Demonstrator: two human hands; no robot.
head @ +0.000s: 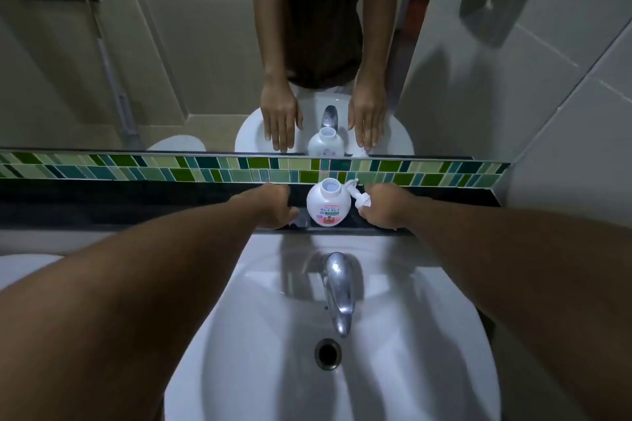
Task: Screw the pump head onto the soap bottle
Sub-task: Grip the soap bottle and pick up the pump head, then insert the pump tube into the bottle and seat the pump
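Note:
A round white soap bottle (328, 203) with a pink and green label stands upright on the dark ledge (136, 205) behind the sink, its neck uncapped. The white pump head (358, 195) lies on the ledge just right of the bottle, nozzle toward the tiles. My left hand (273, 205) rests on the ledge a little left of the bottle, holding nothing. My right hand (384, 207) rests on the ledge right of the pump head, close to it or touching it. The mirror shows both hands flat with fingers extended.
Below the ledge, a white sink (273, 335) carries a chrome faucet (338, 287) and a drain (327, 353). A band of green mosaic tiles (205, 167) runs under the mirror (171, 61). A grey tiled wall (564, 113) closes the right side.

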